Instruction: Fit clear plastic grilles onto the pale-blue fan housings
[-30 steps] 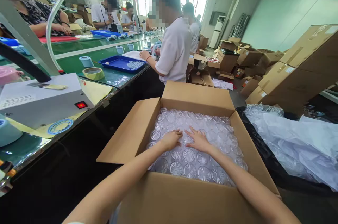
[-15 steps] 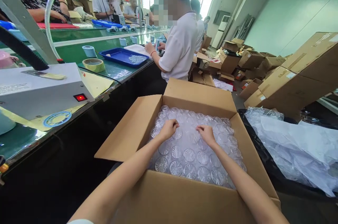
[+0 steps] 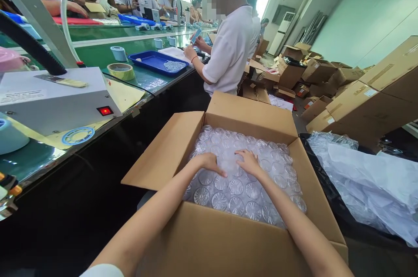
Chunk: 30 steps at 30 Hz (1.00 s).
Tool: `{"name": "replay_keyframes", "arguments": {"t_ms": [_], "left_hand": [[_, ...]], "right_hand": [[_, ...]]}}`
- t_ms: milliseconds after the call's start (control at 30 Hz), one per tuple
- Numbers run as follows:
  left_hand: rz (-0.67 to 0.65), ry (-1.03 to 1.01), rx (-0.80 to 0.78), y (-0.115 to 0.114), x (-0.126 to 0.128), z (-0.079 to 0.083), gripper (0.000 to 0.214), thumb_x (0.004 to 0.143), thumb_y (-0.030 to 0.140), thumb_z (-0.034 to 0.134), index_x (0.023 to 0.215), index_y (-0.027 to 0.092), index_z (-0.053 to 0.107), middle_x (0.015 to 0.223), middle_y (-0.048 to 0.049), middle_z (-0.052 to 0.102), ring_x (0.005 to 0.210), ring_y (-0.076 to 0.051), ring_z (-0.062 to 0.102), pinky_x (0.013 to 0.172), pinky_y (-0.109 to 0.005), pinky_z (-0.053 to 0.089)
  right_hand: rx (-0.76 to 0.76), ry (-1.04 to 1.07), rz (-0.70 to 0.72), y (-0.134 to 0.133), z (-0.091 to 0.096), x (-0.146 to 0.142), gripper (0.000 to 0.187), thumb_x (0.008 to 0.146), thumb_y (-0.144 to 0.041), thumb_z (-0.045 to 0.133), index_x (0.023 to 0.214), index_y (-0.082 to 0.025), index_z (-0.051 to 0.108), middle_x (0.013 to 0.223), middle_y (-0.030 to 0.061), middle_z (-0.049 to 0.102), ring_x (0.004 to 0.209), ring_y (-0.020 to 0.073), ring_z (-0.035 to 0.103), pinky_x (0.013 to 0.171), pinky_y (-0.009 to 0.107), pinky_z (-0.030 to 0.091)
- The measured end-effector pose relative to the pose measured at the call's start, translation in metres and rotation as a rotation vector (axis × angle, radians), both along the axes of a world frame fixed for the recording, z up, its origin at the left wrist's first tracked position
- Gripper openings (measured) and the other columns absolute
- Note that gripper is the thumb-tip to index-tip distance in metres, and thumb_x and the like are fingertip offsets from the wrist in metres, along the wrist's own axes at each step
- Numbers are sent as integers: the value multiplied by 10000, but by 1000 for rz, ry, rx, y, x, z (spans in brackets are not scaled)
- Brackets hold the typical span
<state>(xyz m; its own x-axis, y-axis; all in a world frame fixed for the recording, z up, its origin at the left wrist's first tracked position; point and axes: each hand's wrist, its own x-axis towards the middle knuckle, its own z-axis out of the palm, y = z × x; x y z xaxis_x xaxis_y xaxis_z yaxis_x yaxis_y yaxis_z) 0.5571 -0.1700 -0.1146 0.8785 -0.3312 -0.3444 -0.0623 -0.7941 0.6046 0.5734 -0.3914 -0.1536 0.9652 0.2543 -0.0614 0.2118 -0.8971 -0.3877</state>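
A cardboard box [image 3: 235, 238] with raised flaps stands in front of me. Rows of clear round plastic pieces [image 3: 235, 186], marked with radiating lines, fill it. A hazy, see-through layer seems to lie over the middle rows; I cannot tell whether it is a separate sheet. My left hand [image 3: 210, 163] is over the left middle of these pieces, thumb stretched toward the centre. Across from it, my right hand [image 3: 248, 161] has its fingers spread and pointing left. Both hands are open and hold nothing that I can see. Whether they press on the pieces is unclear.
To the left, a workbench [image 3: 153, 89] carries a grey machine [image 3: 58, 100] with a lit red switch, a tape roll [image 3: 120, 71] and a blue tray [image 3: 158, 62]. A co-worker [image 3: 230, 46] stands beyond the box. White plastic sheets [image 3: 369, 177] lie at right, near stacked cartons [image 3: 375, 89].
Both hands have gone from pinched fingers to spread ones. My left thumb now reaches down toward the centre, and my right hand has shifted slightly left. The view has shifted a little.
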Motion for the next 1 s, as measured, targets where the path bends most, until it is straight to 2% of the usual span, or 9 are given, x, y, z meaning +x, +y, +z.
{"name": "replay_keyframes", "arguments": {"t_ms": [133, 267, 367, 533, 700, 800, 867, 933, 1000], "left_hand": [[-27, -8, 64, -9, -14, -6, 266, 918, 324, 576, 1103, 135, 607, 1095, -79, 636, 964, -189, 632, 839, -386, 545], [0, -105, 31, -15, -13, -1, 285, 923, 321, 566, 1145, 144, 592, 1143, -88, 619, 991, -197, 622, 855, -398, 542], [85, -213, -19, -14, -6, 7, 288, 931, 326, 551, 1147, 139, 588, 1139, -90, 620, 988, -195, 622, 858, -403, 540], [222, -329, -75, -11, -2, 17, 304, 934, 326, 545, 1168, 135, 572, 1128, -90, 620, 978, -196, 624, 851, -405, 541], [95, -319, -148, -14, -8, 17, 263, 941, 326, 537, 1097, 123, 597, 1019, -67, 645, 865, -159, 639, 768, -348, 559], [4, -295, -168, -15, -8, 18, 250, 938, 327, 544, 1051, 114, 609, 960, -53, 651, 800, -140, 638, 714, -314, 561], [-5, -319, -163, -15, -8, 21, 241, 933, 321, 552, 1046, 118, 614, 989, -58, 650, 843, -152, 639, 752, -334, 559], [35, -369, -152, -15, -7, 24, 233, 931, 313, 552, 1056, 128, 616, 1054, -71, 642, 931, -175, 630, 824, -373, 546], [117, -411, -132, -15, -6, 23, 242, 936, 316, 543, 1081, 134, 608, 1093, -80, 631, 976, -186, 619, 860, -395, 533]], "right_hand": [[62, -5, 17, -6, 1, 4, 251, 914, -317, 626, 1115, -166, 625, 1225, 87, 587, 1137, 262, 549, 978, 507, 440], [233, -33, 25, -13, -1, 12, 195, 927, -300, 615, 1035, -139, 637, 1091, 66, 642, 1010, 219, 616, 896, 443, 506], [381, -69, -18, -24, 1, 19, 201, 937, -307, 603, 1034, -134, 633, 1039, 58, 653, 926, 196, 640, 839, 409, 535], [623, -159, -125, -45, 13, 25, 217, 951, -320, 581, 1056, -135, 625, 1071, 68, 648, 956, 202, 639, 838, 407, 541], [772, -238, -218, -58, 29, 28, 225, 946, -341, 588, 1004, -128, 631, 976, 49, 664, 861, 179, 654, 783, 375, 553], [797, -337, -314, -76, 46, 29, 259, 959, -373, 557, 1035, -132, 616, 974, 50, 653, 845, 176, 646, 769, 368, 547], [769, -389, -366, -88, 57, 26, 294, 979, -395, 510, 1098, -138, 590, 1016, 60, 635, 859, 180, 636, 765, 369, 541], [691, -367, -355, -92, 62, 20, 305, 983, -404, 496, 1110, -140, 583, 1024, 62, 628, 855, 180, 629, 756, 365, 537], [572, -262, -268, -81, 58, 10, 282, 963, -402, 536, 1030, -139, 614, 959, 45, 640, 813, 171, 628, 743, 354, 533]]}}
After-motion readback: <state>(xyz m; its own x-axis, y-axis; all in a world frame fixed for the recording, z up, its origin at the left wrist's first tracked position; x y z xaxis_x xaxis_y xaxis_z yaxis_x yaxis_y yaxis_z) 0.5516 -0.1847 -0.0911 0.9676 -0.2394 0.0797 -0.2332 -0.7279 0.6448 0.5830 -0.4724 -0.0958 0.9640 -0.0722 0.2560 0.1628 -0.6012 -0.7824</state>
